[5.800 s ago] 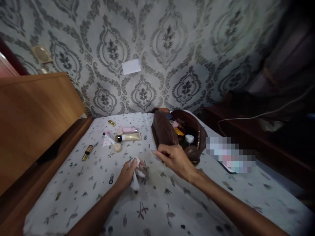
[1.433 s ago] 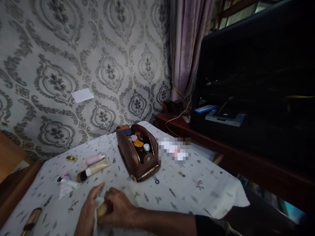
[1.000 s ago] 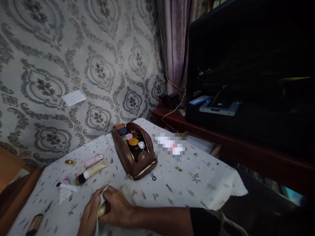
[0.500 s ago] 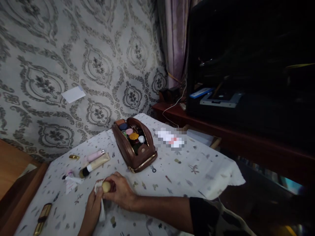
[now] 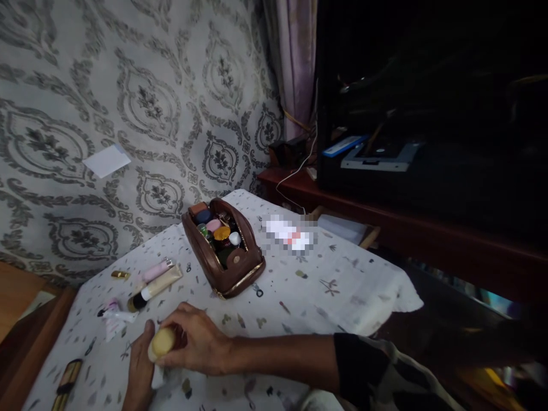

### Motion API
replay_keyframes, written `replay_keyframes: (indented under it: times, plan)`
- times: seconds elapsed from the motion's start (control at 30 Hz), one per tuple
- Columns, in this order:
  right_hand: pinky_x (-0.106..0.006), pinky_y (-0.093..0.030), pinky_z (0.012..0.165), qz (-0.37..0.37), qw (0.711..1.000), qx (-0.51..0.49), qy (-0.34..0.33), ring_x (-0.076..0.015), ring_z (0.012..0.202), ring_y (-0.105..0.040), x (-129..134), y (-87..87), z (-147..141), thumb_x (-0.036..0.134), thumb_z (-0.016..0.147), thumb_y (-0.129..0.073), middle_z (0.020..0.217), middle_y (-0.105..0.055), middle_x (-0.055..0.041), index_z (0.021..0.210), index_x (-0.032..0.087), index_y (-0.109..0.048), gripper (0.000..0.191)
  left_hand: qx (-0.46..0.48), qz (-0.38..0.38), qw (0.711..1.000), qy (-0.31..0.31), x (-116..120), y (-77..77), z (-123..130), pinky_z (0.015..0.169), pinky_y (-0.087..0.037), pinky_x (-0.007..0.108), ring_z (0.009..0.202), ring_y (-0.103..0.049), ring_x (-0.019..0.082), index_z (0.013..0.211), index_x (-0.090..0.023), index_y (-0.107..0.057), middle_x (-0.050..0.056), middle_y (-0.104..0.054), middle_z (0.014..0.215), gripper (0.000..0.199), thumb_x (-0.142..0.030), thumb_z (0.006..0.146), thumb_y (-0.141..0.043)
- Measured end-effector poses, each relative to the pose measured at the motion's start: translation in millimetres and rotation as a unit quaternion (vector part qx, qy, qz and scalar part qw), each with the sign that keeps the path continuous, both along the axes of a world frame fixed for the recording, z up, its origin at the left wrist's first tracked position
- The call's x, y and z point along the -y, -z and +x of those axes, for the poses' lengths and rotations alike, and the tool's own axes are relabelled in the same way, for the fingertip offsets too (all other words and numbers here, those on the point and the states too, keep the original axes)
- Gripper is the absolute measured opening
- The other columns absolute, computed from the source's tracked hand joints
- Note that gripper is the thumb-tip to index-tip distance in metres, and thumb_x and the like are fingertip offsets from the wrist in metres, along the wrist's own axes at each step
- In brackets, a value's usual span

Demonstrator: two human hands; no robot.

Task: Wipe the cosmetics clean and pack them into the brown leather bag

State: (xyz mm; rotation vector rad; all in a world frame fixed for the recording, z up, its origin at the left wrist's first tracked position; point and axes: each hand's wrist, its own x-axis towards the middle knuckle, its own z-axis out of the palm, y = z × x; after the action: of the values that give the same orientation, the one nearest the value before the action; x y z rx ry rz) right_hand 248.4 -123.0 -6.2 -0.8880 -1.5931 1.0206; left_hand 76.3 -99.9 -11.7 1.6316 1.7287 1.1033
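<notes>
My right hand point(image 5: 199, 339) pinches a small round pale-yellow thing point(image 5: 163, 341), perhaps a cosmetic jar or lid, between thumb and fingers. Close against it on the left is my left hand point(image 5: 139, 361), closed on a white wipe point(image 5: 158, 377) that hangs below the round thing. The left fingers are mostly hidden. Beyond both hands stands an open brown leather cosmetic bag point(image 5: 235, 277), filled with several small bottles and jars. A beige tube point(image 5: 165, 283) with a black-capped end point(image 5: 137, 301) lies on the cloth just past my hands.
A pink tube point(image 5: 157, 270), a gold cap point(image 5: 120, 274) and a crumpled white-pink packet point(image 5: 115, 319) lie at the left of the patterned tablecloth point(image 5: 342, 285). A gold-and-black case point(image 5: 68, 379) is near the left edge. A dark cabinet point(image 5: 291, 185) borders the right.
My hands and the round thing have shifted slightly left and nearer. The round thing's flat face now shows more fully, and my left thumb stands apart from it. The view has shifted slightly.
</notes>
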Motion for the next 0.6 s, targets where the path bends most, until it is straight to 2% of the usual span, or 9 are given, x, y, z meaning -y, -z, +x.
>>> replay_keyframes:
  times: [0.13,0.27,0.37,0.47,0.6]
  plan:
    - [-0.021,-0.05,0.07,0.055,0.998,-0.011,-0.043,-0.009,0.069,-0.052,7,-10.4,31,0.028,0.064,-0.087,0.095,-0.055,0.0008,0.102,0.021,-0.066,0.044,0.01,-0.04,0.999,-0.001,3,0.6,7,0.045,-0.041,0.03,0.048,-0.048,0.018,0.051,-0.023,-0.048,0.0,-0.051,0.045,0.065,-0.085,0.07,-0.048]
    - [-0.021,-0.051,0.069,0.128,0.991,-0.028,-0.032,-0.0085,0.068,-0.051,11,-13.2,72,0.025,0.071,-0.081,0.094,-0.054,0.0,0.108,0.019,-0.065,0.04,0.015,-0.042,0.997,-0.055,8,5.6,13,0.045,-0.037,0.028,0.046,-0.045,0.016,0.052,-0.022,-0.044,-0.003,-0.046,0.045,0.062,-0.079,0.077,-0.046]
    - [-0.023,-0.052,0.07,0.138,0.99,-0.018,0.011,-0.0119,0.079,-0.056,7,-23.2,111,0.02,0.076,-0.077,0.101,-0.056,-0.0036,0.113,0.018,-0.064,0.039,0.015,-0.075,0.993,-0.09,7,11.8,11,0.042,-0.035,0.028,0.044,-0.045,0.017,0.055,-0.022,-0.047,-0.003,-0.045,0.044,0.063,-0.081,0.076,-0.044]
    - [-0.028,-0.054,0.075,0.148,0.985,-0.01,0.085,-0.016,0.091,-0.059,-7,-44.9,152,0.018,0.079,-0.073,0.107,-0.058,-0.0061,0.117,0.02,-0.062,0.039,0.004,-0.085,0.993,-0.082,3,16.4,6,0.044,-0.036,0.028,0.044,-0.045,0.017,0.054,-0.022,-0.047,-0.003,-0.043,0.043,0.063,-0.082,0.076,-0.044]
    - [-0.029,-0.054,0.071,0.132,0.973,-0.042,0.187,-0.0139,0.08,-0.059,-33,-76.7,188,0.02,0.079,-0.072,0.097,-0.059,-0.003,0.11,0.02,-0.065,0.031,-0.004,-0.082,0.993,-0.083,2,18.4,4,0.048,-0.039,0.03,0.047,-0.046,0.018,0.053,-0.022,-0.049,-0.002,-0.045,0.044,0.063,-0.08,0.076,-0.045]
